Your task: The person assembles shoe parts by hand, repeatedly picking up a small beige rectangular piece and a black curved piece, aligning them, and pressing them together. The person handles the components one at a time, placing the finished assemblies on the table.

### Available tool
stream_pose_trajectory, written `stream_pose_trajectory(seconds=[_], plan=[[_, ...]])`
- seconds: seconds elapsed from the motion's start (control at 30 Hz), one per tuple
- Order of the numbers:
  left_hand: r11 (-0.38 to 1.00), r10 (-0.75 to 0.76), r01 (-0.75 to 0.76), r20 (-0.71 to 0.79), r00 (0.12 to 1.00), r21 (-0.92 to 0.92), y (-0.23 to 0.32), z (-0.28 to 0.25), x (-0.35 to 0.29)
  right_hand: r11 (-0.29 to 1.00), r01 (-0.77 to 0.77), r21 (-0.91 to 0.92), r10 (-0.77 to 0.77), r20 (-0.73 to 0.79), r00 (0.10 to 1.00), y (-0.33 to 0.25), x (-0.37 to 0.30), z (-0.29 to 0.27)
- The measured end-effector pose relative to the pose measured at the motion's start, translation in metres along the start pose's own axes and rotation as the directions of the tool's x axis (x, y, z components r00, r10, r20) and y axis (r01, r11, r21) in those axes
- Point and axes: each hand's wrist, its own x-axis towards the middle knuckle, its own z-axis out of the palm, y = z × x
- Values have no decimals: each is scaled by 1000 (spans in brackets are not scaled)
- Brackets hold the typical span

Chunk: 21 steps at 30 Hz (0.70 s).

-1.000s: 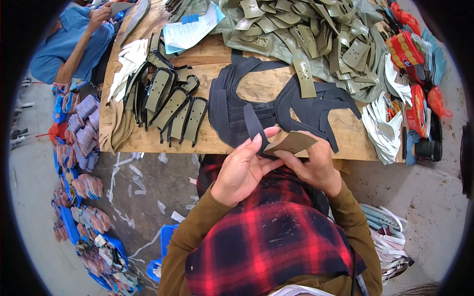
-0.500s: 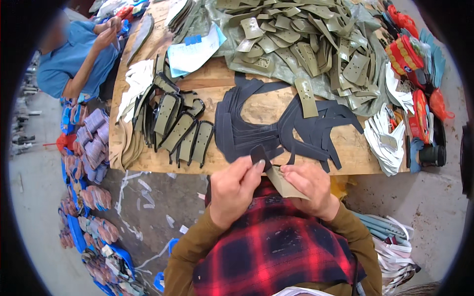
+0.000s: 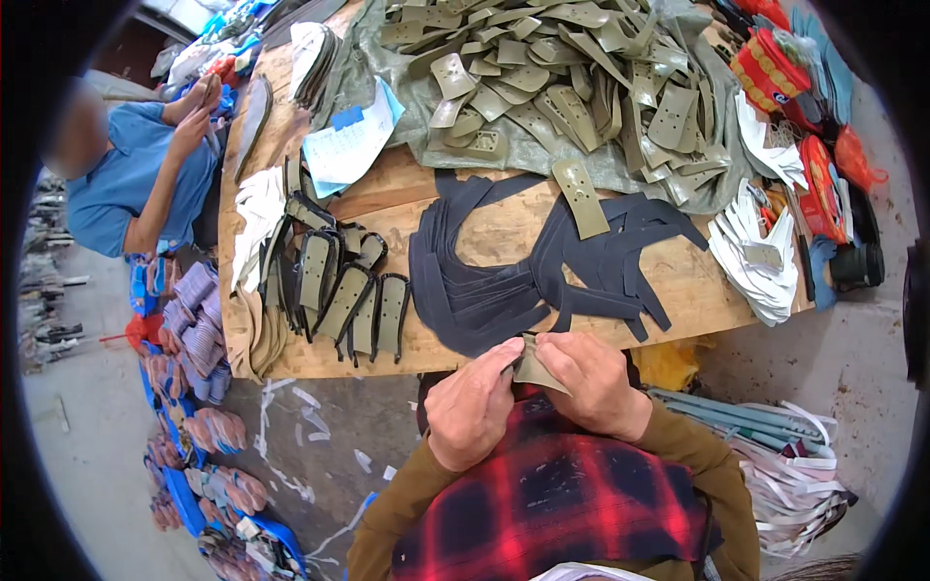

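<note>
At the table's front edge I hold a small curved olive board [image 3: 539, 372] close to my body. My right hand [image 3: 599, 384] is closed around its right side, thumb and fingers pressed on it. My left hand [image 3: 472, 405] is closed in a pinch at the board's left edge; the dark strip there is mostly hidden by the fingers. Just beyond my hands lies a fan of black fabric strips [image 3: 470, 305]. On those strips rests a loose olive board with holes [image 3: 580, 198]. To the left stand several olive boards with black-bound edges [image 3: 344, 305].
A big heap of olive boards [image 3: 552, 77] lies on a grey-green plastic sheet [image 3: 436, 145] at the back. White pieces [image 3: 756, 266] are on the table's right, a paper sheet [image 3: 344, 150] at back left. Another person [image 3: 145, 160] sits left, near bundled gloves [image 3: 189, 310].
My hands have come closer together and slightly lower over the board. The dark strip that stuck up from my left fingers is now mostly out of sight. The whole view has shifted a little.
</note>
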Motion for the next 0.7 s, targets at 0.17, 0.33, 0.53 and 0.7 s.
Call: stream_pose_trajectory(seconds=[0.17,0.33,0.53,0.7], plan=[[999,29,-28,-83,996,14,-2,5,-1,999,-25,-28,25,-17,1000,-4,2,5],[999,16,-17,22,1000,28,-6,5,-1,996,-75,-38,74,-7,997,0,1,5],[492,-425,442,236,874,-750,-12,7,4,928,-210,309,174,142,975,4,13,-7],[697,-387,403,161,908,-593,-11,5,8,796,-378,472,259,299,918,-9,19,-12]])
